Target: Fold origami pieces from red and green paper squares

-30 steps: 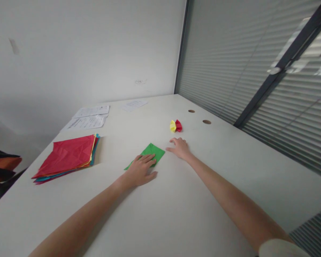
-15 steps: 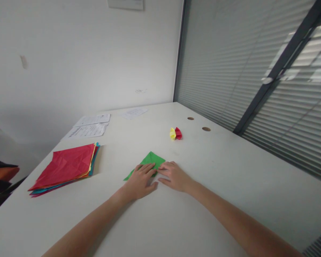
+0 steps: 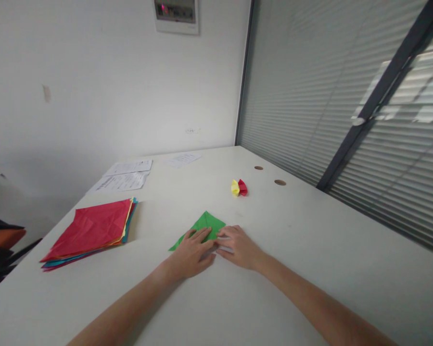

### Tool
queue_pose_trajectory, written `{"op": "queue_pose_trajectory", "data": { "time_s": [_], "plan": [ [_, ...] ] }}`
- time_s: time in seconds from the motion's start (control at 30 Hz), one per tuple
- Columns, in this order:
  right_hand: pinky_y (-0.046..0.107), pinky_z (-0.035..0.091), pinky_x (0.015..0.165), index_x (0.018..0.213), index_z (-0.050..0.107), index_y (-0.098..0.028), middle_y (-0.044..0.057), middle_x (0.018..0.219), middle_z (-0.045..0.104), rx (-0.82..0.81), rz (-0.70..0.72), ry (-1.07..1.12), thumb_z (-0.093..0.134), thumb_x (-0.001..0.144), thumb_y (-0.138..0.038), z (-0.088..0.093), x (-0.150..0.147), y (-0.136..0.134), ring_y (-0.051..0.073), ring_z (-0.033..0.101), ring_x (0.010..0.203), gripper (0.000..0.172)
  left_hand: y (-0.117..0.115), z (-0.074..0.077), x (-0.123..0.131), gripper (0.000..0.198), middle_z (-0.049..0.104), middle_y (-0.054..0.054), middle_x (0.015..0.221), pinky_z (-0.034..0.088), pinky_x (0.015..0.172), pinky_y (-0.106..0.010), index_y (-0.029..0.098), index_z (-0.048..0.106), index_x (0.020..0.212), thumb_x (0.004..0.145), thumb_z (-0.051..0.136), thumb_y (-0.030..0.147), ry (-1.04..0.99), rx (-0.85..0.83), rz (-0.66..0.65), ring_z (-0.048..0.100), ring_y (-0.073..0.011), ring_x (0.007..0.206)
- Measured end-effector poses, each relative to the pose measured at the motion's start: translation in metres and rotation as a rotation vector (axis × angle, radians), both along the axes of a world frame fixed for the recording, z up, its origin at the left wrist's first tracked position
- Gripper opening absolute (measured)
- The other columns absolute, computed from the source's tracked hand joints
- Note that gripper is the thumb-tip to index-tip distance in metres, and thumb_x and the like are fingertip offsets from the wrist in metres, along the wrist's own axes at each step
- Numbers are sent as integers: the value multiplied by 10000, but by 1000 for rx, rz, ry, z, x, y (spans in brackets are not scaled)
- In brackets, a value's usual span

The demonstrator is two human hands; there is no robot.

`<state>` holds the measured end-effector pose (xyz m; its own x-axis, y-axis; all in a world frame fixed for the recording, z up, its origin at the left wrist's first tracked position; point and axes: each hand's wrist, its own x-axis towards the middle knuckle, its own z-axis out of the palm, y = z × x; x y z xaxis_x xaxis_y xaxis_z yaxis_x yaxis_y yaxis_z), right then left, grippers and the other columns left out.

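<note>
A sheet of green paper [image 3: 206, 221], folded to a pointed shape, lies on the white table in front of me. My left hand [image 3: 193, 251] rests flat over its lower part, fingers stretched out and thumb apart. My right hand [image 3: 238, 246] touches the paper's right edge with bent fingers, a gap showing between thumb and forefinger. The fingertips of both hands nearly meet. Under my hands the near edge of the paper is hidden.
A stack of coloured paper [image 3: 101, 223], red on top, lies to the left. Beyond the green paper sits a small yellow and red folded paper piece [image 3: 239, 188]. Printed sheets [image 3: 126, 175] lie farther back. Two round holes [image 3: 280, 182] pierce the table near the blinds [image 3: 296, 110].
The view has tilted up slightly, so more of the wall box shows. My right fingers have drawn back a little to the paper's edge; my left hand stays on the paper.
</note>
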<state>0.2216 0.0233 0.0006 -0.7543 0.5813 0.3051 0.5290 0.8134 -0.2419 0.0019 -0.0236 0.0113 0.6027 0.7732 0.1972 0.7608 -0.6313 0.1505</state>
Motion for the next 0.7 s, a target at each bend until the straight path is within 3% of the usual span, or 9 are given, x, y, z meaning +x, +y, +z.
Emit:
{"op": "queue_pose_trajectory", "data": {
  "time_s": [0.27,0.47,0.7],
  "plan": [
    [504,369,982,1074,725,-251,83,1106,679,42,-153,2,573,905,-418,5,7,13,303,468,1187,282,0,-2,0,244,461,-127,1461,323,1093,-499,229,594,1044,936,450,393,17,6,1,370,-257,1394],
    [455,369,1017,1042,704,-245,53,1135,659,11,58,38,558,912,-429,3,-3,-5,266,459,1198,268,1,-3,1,273,479,-126,1446,323,1091,-502,243,566,1146,915,486,368,0,30,-1,383,-267,1383],
    [470,360,989,1055,713,-281,43,1132,669,14,33,-19,539,924,-444,3,2,2,268,471,1179,272,1,-7,0,256,479,-139,1442,322,1088,-499,226,582,1104,941,440,363,1,39,-6,365,-263,1394]
  ]
}}
